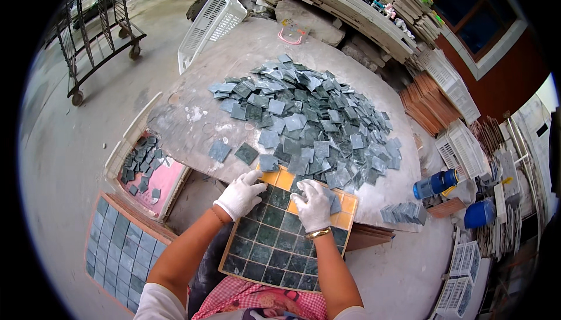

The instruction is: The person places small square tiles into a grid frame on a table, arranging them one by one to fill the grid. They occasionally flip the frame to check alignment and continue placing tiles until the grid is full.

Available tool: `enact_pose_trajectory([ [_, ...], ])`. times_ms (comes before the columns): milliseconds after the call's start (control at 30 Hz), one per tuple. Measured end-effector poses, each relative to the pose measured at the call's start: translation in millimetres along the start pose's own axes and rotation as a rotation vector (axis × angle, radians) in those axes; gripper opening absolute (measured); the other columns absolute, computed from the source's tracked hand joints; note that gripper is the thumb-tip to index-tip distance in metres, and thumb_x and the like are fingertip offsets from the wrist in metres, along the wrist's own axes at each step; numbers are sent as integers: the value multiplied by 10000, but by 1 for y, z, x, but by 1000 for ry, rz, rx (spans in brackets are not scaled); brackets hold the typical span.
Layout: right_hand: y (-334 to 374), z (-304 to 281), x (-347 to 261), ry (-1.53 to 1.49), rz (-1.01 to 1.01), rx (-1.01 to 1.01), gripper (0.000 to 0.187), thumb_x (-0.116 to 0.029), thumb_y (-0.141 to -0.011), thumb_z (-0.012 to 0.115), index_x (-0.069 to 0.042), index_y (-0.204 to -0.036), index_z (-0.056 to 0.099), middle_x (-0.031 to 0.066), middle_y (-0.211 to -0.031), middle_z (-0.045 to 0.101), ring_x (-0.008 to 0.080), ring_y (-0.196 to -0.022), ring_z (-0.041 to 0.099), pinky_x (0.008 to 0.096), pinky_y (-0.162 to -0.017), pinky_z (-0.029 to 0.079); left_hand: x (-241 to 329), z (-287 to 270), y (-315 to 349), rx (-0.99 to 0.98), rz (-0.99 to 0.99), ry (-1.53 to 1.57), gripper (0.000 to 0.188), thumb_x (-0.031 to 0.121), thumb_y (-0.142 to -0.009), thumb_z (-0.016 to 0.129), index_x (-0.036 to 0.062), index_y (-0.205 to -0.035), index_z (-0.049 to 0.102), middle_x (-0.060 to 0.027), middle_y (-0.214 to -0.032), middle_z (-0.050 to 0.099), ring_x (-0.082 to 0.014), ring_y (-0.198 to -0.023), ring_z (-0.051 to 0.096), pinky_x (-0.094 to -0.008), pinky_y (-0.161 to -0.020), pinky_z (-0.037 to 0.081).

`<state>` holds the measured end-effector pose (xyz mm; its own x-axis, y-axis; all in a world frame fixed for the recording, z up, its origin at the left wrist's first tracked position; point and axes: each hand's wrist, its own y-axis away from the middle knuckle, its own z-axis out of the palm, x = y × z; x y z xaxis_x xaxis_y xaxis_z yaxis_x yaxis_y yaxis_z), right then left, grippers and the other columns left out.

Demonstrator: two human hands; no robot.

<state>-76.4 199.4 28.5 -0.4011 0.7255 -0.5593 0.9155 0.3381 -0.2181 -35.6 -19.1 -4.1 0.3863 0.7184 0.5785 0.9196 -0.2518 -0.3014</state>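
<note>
A yellow grid tray [349, 204] lies in front of me, most of its squares filled with dark green stone tiles [267, 235]. Bare yellow squares show along its far edge and far right corner. My left hand [241, 196], in a white glove, rests at the tray's far left corner with fingers apart, touching the tiles there. Over the far middle of the tray, my gloved right hand [314, 208] is curled round grey-green square tiles [335, 203]; how many is hidden. Just beyond, a large heap of loose square tiles [315, 118] covers the tabletop.
The worn stone table [204, 89] carries a row of stacked tiles [404, 213] at the right. A filled tile panel [120, 244] and a pink-bottomed crate [160, 187] are on the left. White baskets [211, 25], a wheeled rack [96, 33] and a blue jug [435, 184] stand around.
</note>
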Motion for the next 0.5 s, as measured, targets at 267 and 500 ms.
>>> enact_pose_trajectory([
  [267, -11, -17, 24, 235, 61, -109, 570, -240, -693, 757, -52, -1185, 539, 140, -1194, 522, 304, -1014, 583, 379, -876, 484, 43, 33, 17, 262, -113, -241, 473, 136, -692, 697, 41, -1136, 566, -141, -1190, 511, -334, -1131, 473, -416, -961, 406],
  [500, 23, -24, 30, 48, 66, -249, 562, -182, -671, 779, -22, -1163, 558, 111, -1104, 542, 200, -803, 599, 318, -748, 506, 53, 42, 31, 167, -185, -325, 572, 234, -729, 689, 10, -1229, 524, -159, -1314, 477, -346, -1232, 415, -470, -1054, 295],
])
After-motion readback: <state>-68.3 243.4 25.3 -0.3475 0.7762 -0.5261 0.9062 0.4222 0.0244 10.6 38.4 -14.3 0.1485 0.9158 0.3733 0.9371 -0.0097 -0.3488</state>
